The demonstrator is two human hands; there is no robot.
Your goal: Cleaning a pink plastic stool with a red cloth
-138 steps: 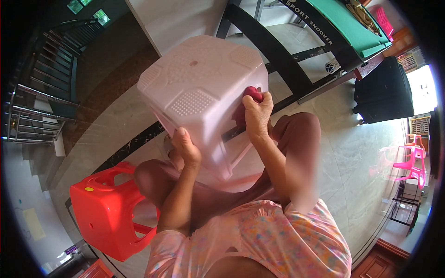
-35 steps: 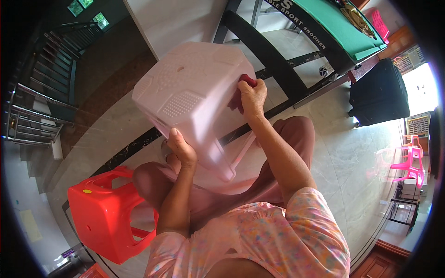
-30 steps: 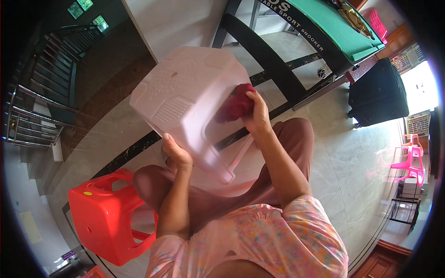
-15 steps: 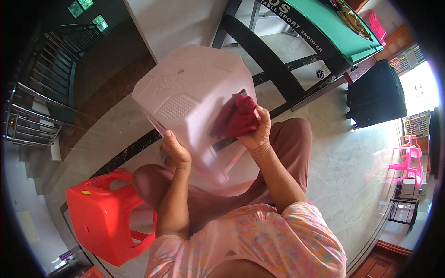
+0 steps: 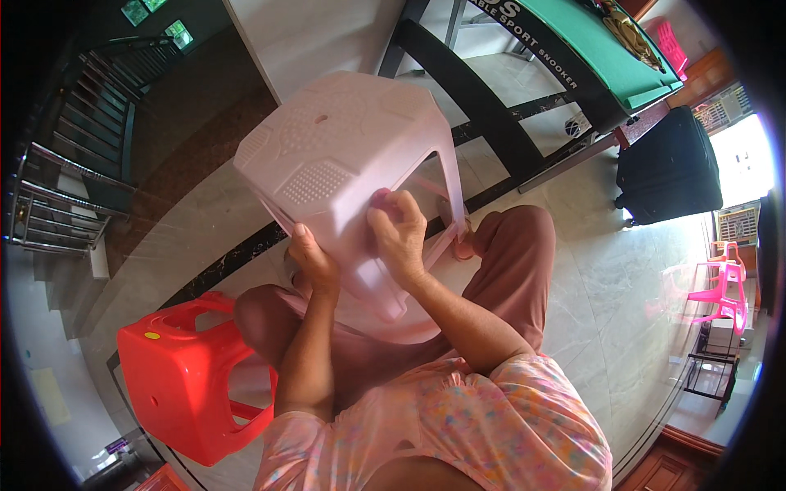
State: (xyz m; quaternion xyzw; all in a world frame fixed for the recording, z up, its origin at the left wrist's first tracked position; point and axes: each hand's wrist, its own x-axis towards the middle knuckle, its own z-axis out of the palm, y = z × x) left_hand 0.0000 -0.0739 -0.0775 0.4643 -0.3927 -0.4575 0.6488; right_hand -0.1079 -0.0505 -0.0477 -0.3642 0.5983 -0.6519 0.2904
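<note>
A pale pink plastic stool (image 5: 360, 123) is tilted in front of me between my bent legs, its perforated seat facing up and away. My left hand (image 5: 313, 260) grips the stool's near left edge, thumb on the outer side and the other fingers hidden behind it. Against the side panel nearest me, my right hand (image 5: 399, 233) is closed on a dark red cloth (image 5: 381, 196). Only a small bunch of the cloth shows above the fingers; the rest is covered by the hand.
A red plastic stool (image 5: 176, 385) lies on its side at my left. A snooker table (image 5: 573, 57) stands ahead to the right, with a black suitcase (image 5: 670, 168) beyond. Pink chairs (image 5: 720, 290) are far right. A metal stair railing (image 5: 74, 180) is at left.
My right hand has moved left and inward with the red cloth, from the stool's right side onto its near side panel. The cloth is now bunched within the fingers. My left hand stays put.
</note>
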